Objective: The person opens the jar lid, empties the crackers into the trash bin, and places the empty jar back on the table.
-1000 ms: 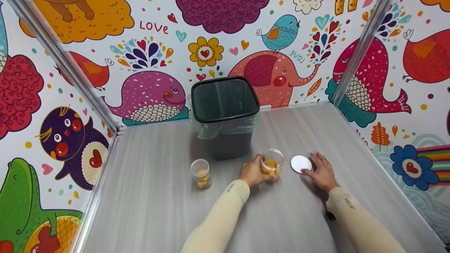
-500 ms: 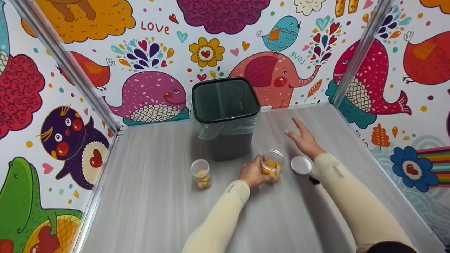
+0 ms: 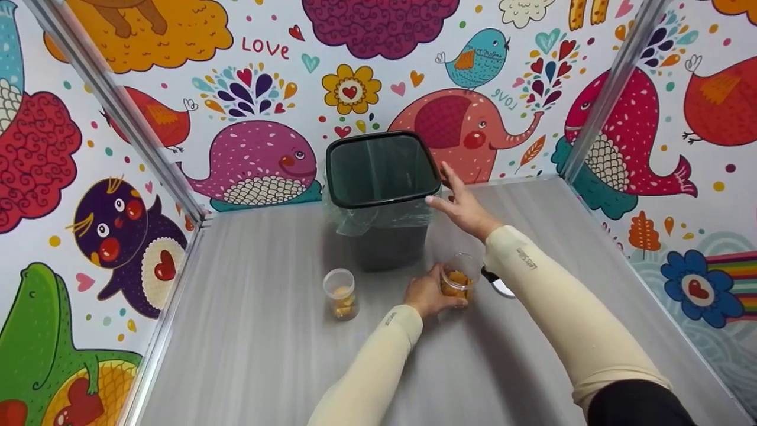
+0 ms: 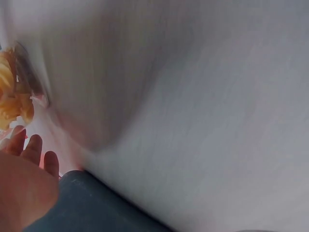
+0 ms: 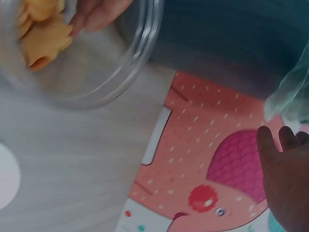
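Observation:
My left hand (image 3: 427, 294) grips the side of a clear plastic jar (image 3: 470, 266) on the grey table. Yellow-orange snack pieces (image 5: 46, 43) with a curled shape fill its lower part, and its top is uncovered. My right hand (image 3: 468, 208) is raised at the right side of a dark bin (image 3: 390, 245) with a clear liner bag (image 3: 355, 219). Its fingers are extended beside the black rim; whether they touch the rim I cannot tell. A white round lid (image 3: 504, 289) lies right of the jar, partly hidden by my right forearm.
A smaller clear cup (image 3: 339, 290) with some yellow pieces stands on the table (image 3: 254, 331) left of my left hand. Behind the bin rises a wall (image 3: 266, 89) printed with cartoon animals. Metal frame posts (image 3: 609, 89) mark the corners.
My right hand has left the white lid and moved up and left to the bin's right side. My left hand keeps hold of the jar in the same place.

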Demonstrator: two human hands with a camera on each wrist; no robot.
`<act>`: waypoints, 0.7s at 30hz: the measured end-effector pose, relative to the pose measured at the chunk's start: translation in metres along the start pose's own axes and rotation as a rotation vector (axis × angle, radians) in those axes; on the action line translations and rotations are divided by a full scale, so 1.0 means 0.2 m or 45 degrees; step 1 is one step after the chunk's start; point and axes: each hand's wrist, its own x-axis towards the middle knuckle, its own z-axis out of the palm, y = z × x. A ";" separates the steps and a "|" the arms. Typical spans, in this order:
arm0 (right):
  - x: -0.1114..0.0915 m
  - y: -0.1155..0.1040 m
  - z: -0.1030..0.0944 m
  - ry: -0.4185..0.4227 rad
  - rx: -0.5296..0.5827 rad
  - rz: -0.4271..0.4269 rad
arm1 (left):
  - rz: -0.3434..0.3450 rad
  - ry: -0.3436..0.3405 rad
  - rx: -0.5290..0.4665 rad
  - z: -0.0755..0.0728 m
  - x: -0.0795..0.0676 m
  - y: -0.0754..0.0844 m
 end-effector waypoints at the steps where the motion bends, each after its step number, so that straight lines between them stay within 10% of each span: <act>1: 0.01 -0.01 0.01 0.000 -0.001 0.003 | -0.003 0.000 -0.006 0.00 0.00 0.00; 12: 0.03 -0.04 0.06 0.017 -0.059 0.083 | 0.003 0.000 -0.008 0.00 0.01 0.00; 21: 0.03 -0.05 0.05 -0.016 -0.079 0.104 | 0.060 0.074 -0.243 0.02 -0.03 0.00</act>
